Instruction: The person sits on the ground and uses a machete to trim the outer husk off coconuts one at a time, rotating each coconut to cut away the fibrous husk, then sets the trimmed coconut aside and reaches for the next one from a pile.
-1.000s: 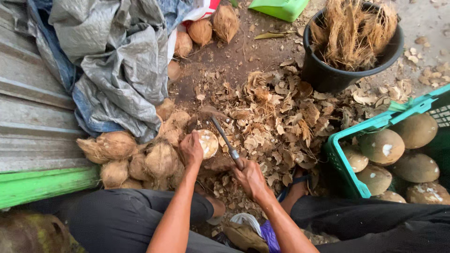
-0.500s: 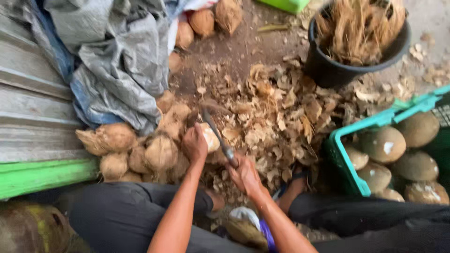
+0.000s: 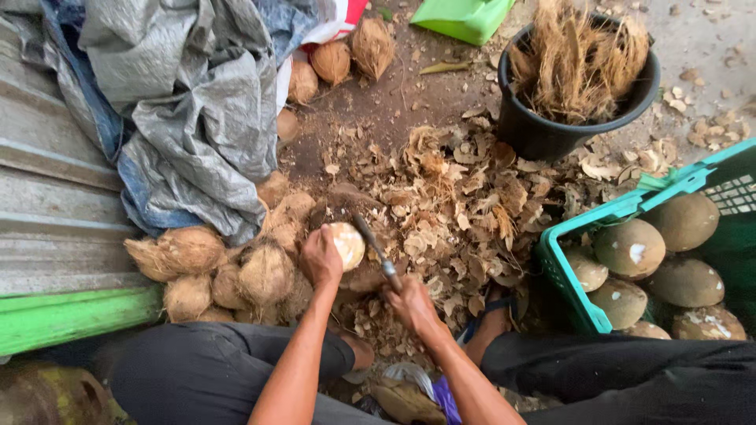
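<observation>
Bare brown dirt (image 3: 378,118) fills the middle of what I see, strewn with a wide scatter of dry husk chips (image 3: 465,197) from the centre toward the right. At the centre of the frame my left hand (image 3: 320,258) is wrapped around a partly peeled coconut (image 3: 347,244), fingers curled over its near side, the pale shaved face turned up. My right hand (image 3: 411,303), just below and to the right, is clenched on the handle of a knife (image 3: 376,252); its dark blade slants up and left and its tip lies against the coconut's right edge. To the left of centre sits a heap of unpeeled, fibrous coconuts (image 3: 220,271), touching one another, with a few more (image 3: 331,61) near the top of the frame. A grey tarpaulin (image 3: 189,102) is bunched over the upper left, draping onto corrugated metal sheeting (image 3: 47,212), and a green board (image 3: 71,319) runs along the lower left. In the upper right a black bucket (image 3: 543,130) stands full of loose husk fibre (image 3: 579,63). At the right edge a green plastic crate (image 3: 567,271) holds smooth peeled coconuts (image 3: 630,248). My dark trousers (image 3: 205,366) cross the bottom of the frame.
</observation>
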Demonstrator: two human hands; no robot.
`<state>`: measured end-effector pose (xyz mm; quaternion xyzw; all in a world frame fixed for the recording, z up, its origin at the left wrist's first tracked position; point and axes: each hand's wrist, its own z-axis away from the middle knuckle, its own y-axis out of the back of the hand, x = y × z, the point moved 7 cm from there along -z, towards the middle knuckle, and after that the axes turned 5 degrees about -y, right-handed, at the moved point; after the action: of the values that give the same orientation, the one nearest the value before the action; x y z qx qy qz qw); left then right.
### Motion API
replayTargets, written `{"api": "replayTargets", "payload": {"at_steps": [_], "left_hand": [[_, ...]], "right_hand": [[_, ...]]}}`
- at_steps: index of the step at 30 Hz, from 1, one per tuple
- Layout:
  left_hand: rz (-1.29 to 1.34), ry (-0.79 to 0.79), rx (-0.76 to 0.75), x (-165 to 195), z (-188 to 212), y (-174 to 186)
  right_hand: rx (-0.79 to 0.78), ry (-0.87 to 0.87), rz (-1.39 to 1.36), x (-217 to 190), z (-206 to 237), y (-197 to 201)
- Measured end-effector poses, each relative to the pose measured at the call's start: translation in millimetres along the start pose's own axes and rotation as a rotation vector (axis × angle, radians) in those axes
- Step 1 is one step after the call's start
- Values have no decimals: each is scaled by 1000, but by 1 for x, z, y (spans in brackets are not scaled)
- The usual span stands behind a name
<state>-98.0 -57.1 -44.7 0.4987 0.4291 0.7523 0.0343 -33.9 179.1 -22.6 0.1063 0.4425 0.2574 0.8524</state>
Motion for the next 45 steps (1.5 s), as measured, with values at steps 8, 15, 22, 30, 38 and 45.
{"api": "replayTargets", "payload": {"at_steps": [8,15,22,30,38,45], "left_hand": [[-26,-324,42,27,15,7],[-147,-409,85,36,22,4],[-104,-278,-14,14,18,-8],[-188,-383,32,14,18,-6],[-29,-473,64,24,22,8],[29,-560,-69,25,21,12]], "right_hand": [[99,284,37,-31,15,17],[127,318,106,-36,24,15],[49,180,72,-15,12,8],[115,238,195,5,1,-4],[104,227,-70,0,4,11],[-14,84,-11,29,-19,-5]]}}
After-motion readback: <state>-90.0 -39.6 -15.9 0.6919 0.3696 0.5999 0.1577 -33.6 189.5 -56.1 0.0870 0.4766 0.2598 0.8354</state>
